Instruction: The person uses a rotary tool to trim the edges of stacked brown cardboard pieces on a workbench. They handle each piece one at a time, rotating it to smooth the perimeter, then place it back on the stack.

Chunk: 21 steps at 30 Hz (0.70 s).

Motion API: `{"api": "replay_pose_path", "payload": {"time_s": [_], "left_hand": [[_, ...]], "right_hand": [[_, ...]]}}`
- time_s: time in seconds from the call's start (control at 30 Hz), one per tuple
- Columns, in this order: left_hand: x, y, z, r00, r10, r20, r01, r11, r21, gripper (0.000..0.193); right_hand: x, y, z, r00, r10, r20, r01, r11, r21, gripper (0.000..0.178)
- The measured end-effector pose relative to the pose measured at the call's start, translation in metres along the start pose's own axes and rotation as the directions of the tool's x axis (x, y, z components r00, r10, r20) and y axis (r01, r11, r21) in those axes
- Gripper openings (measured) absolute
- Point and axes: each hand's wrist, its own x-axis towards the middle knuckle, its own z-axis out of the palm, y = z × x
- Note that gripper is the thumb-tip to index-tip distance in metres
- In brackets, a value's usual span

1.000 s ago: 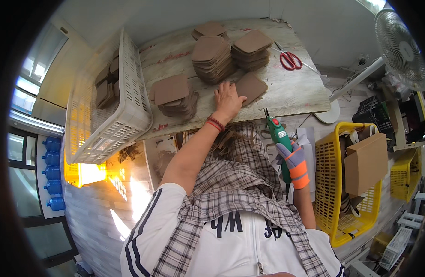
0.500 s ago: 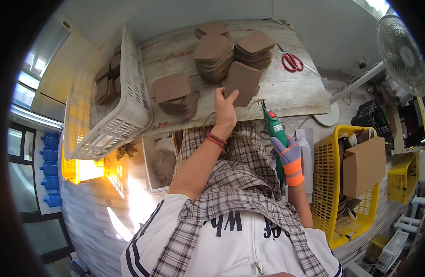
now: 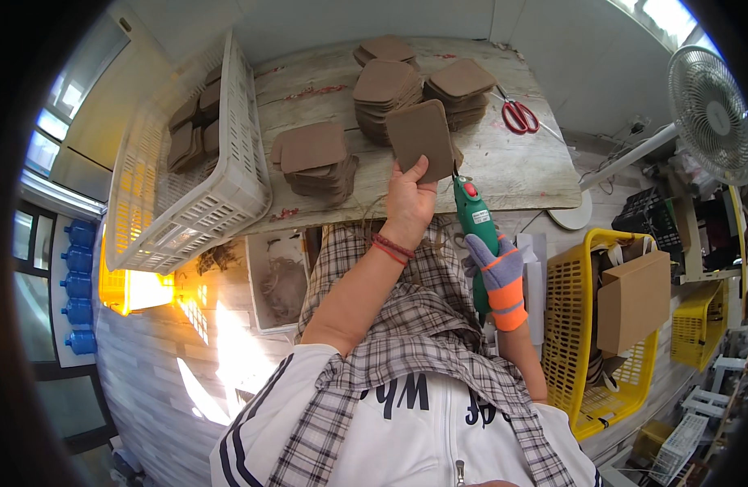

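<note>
My left hand (image 3: 409, 198) holds a flat brown piece (image 3: 422, 132) with rounded corners, lifted above the front edge of the wooden table (image 3: 520, 174). My right hand (image 3: 498, 268), in a grey and orange glove, grips a green hand-held power tool (image 3: 473, 217) whose tip points up at the lower right corner of the brown piece. Stacks of the same brown pieces lie on the table: one at the left (image 3: 313, 158), two behind the held piece (image 3: 382, 85) (image 3: 462, 85), and one at the far edge (image 3: 384, 50).
A white slatted crate (image 3: 220, 191) holding more brown pieces leans on the table's left end. Red-handled scissors (image 3: 518, 116) lie at the table's right. A yellow basket (image 3: 581, 341) with a cardboard box (image 3: 634, 300) stands at my right. A fan (image 3: 709, 114) is beyond it.
My left hand has picked one brown piece off the table and brought it toward me. My right hand has raised the green tool up to the piece's lower corner.
</note>
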Motion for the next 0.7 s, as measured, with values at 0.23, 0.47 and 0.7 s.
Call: {"api": "replay_pose_path", "payload": {"time_s": [0.23, 0.47, 0.7], "left_hand": [[-0.014, -0.015, -0.002, 0.996, -0.063, 0.057, 0.060, 0.997, 0.047, 0.040], [-0.031, -0.020, -0.003, 0.978, -0.163, 0.132, 0.145, 0.980, 0.136, 0.036], [-0.036, -0.025, -0.024, 0.966, -0.191, 0.175, 0.158, 0.969, 0.188, 0.037]], "right_hand": [[0.003, -0.003, -0.002, 0.995, -0.088, -0.047, 0.090, 0.995, 0.034, 0.029], [0.006, -0.018, -0.006, 0.993, -0.079, -0.082, 0.084, 0.995, 0.060, 0.027], [0.003, -0.031, -0.011, 0.993, -0.096, -0.074, 0.102, 0.991, 0.083, 0.025]]}}
